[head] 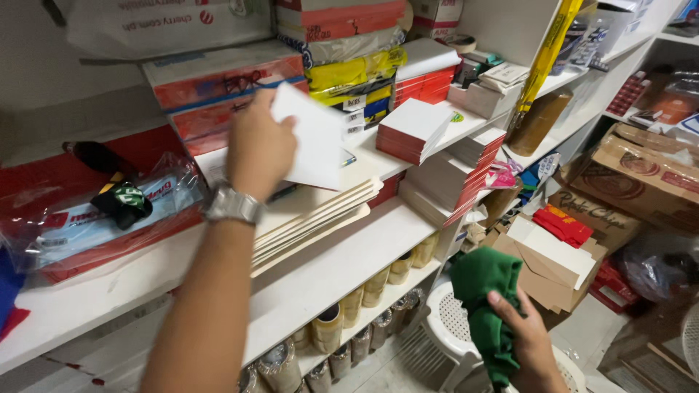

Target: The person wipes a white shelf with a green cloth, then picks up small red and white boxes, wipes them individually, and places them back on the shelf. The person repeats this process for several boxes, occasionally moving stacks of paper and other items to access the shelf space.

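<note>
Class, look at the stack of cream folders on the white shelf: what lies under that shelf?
Under the white shelf, rolls of tape stand in rows beneath the cream folders. The left arm covers the rows' left end.

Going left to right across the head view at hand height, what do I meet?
Bagged red package → left hand holding white sheet → red-edged white pads → green cloth in right hand → cardboard boxes.

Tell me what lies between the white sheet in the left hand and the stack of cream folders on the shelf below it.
Nothing visible. The left hand holds the white sheet directly above the cream folders, with no object in between.
</note>
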